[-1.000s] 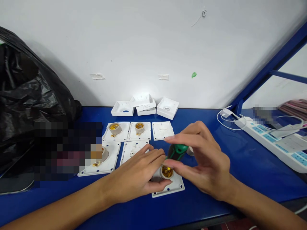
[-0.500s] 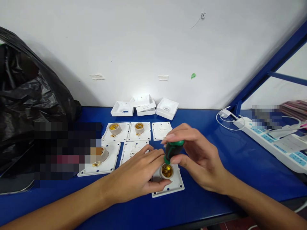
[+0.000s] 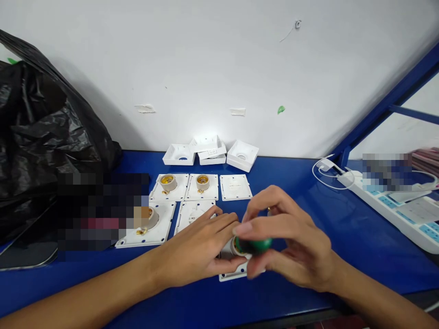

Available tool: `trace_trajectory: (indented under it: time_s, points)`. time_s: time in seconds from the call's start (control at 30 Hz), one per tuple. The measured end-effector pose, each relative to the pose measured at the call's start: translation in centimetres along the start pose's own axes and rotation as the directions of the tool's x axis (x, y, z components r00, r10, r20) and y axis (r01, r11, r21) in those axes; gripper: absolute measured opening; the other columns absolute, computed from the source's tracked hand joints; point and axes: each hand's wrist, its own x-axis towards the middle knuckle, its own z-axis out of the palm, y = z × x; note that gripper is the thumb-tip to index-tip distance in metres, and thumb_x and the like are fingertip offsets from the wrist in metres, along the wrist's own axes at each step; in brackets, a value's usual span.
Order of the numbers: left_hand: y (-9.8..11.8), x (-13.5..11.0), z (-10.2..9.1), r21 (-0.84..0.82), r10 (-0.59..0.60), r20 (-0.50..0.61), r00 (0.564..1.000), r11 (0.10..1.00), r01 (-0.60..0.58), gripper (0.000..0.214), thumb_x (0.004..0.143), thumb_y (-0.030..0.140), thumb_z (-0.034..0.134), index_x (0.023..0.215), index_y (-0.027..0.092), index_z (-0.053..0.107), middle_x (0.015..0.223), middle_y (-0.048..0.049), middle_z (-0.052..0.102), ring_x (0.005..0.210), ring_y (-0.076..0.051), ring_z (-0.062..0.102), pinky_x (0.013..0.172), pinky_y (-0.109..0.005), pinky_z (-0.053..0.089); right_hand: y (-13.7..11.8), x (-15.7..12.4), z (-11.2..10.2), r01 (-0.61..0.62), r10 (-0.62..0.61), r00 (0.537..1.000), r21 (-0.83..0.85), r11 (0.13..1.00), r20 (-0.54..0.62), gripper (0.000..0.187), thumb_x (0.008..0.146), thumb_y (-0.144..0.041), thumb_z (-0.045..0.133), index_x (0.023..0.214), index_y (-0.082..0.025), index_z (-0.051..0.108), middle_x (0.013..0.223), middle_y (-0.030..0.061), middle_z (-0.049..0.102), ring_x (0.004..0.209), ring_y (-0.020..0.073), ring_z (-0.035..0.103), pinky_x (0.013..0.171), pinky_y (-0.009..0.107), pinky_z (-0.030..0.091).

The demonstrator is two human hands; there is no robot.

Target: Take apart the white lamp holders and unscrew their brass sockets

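My left hand [image 3: 202,246] is closed around the side of a white lamp socket [image 3: 234,247], which sits on a square white base plate [image 3: 233,276]. My right hand [image 3: 297,242] grips a screwdriver [image 3: 257,245] with a green and black handle. The handle lies tilted over the socket's mouth, and its tip is hidden. A small brass-coloured bit [image 3: 269,209] shows behind the right fingers; what it is I cannot tell. Just beyond my left hand is another white plate [image 3: 181,214], partly covered by it.
Behind are plates with brass-lined sockets [image 3: 168,183], a bare plate [image 3: 236,187] and several white box covers [image 3: 242,155] by the wall. A black plastic bag [image 3: 51,119] stands left. At right lie a white power strip [image 3: 387,201] and cables on the blue table [image 3: 291,183].
The screwdriver has gone from nearly upright to tilted, its handle lower and turned toward me. My right hand has rolled with it, while my left hand stays on the socket.
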Motion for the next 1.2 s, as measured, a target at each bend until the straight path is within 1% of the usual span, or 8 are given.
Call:
trace_trajectory:
  time_s: [0.1,0.23,0.5,0.6,0.8,0.93,1.07,1.2]
  points:
    - [-0.17,-0.16,0.2,-0.023,-0.008,0.013,1.0,1.0,0.008,0.018,0.103,0.038,0.066,0.115,0.025,0.069,0.113,-0.0043,0.075,0.111,-0.028,0.07,0.102,-0.042,0.053,-0.02,-0.25,-0.19,-0.077,0.075,0.996,0.059,0.995,0.042,0.048,0.109,-0.013,0.054,0.155,-0.026,0.055,0.131,0.0086,0.072,0.119,0.0204,0.065,0.102,0.039,0.058]
    - [-0.44,-0.21,0.45,0.031,0.027,0.023,0.999,0.999,-0.027,0.016,0.103,0.037,0.067,0.104,0.022,0.066,0.105,-0.0042,0.073,0.101,-0.026,0.071,0.098,-0.041,0.054,0.21,-0.48,-0.42,-0.083,0.083,0.996,0.052,0.995,-0.01,0.05,0.103,-0.022,0.068,0.151,-0.03,0.059,0.131,0.0073,0.071,0.118,0.0232,0.064,0.099,0.042,0.059]
    - [-0.56,-0.36,0.56,0.145,0.092,-0.045,0.995,0.986,-0.085,0.026,0.107,0.043,0.061,0.118,0.02,0.063,0.114,-0.008,0.072,0.104,-0.027,0.069,0.105,-0.045,0.05,0.09,-0.36,-0.54,-0.123,0.127,0.991,0.085,0.989,-0.034,0.05,0.1,-0.028,0.075,0.148,-0.036,0.064,0.122,0.0055,0.07,0.11,0.0223,0.063,0.089,0.037,0.059]
    - [-0.62,-0.35,0.59,0.13,0.108,-0.053,0.993,0.986,-0.1,0.026,0.106,0.04,0.065,0.122,0.019,0.062,0.121,-0.0091,0.072,0.11,-0.028,0.069,0.107,-0.044,0.049,0.1,-0.48,-0.59,-0.128,0.128,0.992,0.094,0.987,0.008,0.049,0.108,-0.016,0.057,0.154,-0.032,0.058,0.125,0.0068,0.07,0.114,0.0214,0.063,0.095,0.039,0.057]
    - [-0.72,-0.32,0.58,0.134,0.136,-0.056,0.989,0.983,-0.128,0.021,0.105,0.038,0.066,0.112,0.019,0.063,0.111,-0.0075,0.072,0.103,-0.027,0.07,0.103,-0.044,0.05,0.5,-0.77,-0.53,-0.078,0.078,0.997,0.015,0.997,-0.006,0.059,0.102,-0.012,0.064,0.157,-0.03,0.054,0.124,0.0064,0.068,0.113,0.0211,0.062,0.094,0.037,0.057]
    - [-0.54,-0.44,0.51,0.134,0.13,-0.059,0.99,0.984,-0.121,0.023,0.109,0.042,0.059,0.117,0.021,0.062,0.117,-0.0075,0.073,0.11,-0.028,0.07,0.106,-0.043,0.049,0.29,-0.71,-0.47,-0.145,0.143,0.989,0.059,0.988,0.042,0.054,0.106,-0.017,0.057,0.157,-0.033,0.052,0.137,0.0078,0.068,0.126,0.0257,0.061,0.102,0.045,0.056]
    - [-0.41,-0.49,0.46,0.212,0.138,-0.061,0.989,0.97,-0.122,0.03,0.111,0.048,0.054,0.117,0.02,0.062,0.112,-0.0081,0.073,0.104,-0.028,0.07,0.108,-0.045,0.047,0.15,-0.74,-0.64,-0.154,0.155,0.988,0.049,0.987,-0.024,0.049,0.104,-0.02,0.064,0.15,-0.036,0.06,0.124,0.0068,0.072,0.114,0.0256,0.064,0.092,0.043,0.06]
    - [-0.43,-0.46,0.38,0.229,0.187,-0.03,0.982,0.957,-0.175,0.035,0.112,0.05,0.05,0.126,0.018,0.058,0.119,-0.0101,0.072,0.111,-0.03,0.07,0.107,-0.046,0.046,0.28,-0.76,-0.76,-0.189,0.188,0.982,0.12,0.975,0.016,0.048,0.107,-0.018,0.057,0.153,-0.033,0.057,0.132,0.0074,0.071,0.12,0.0252,0.064,0.099,0.046,0.057]
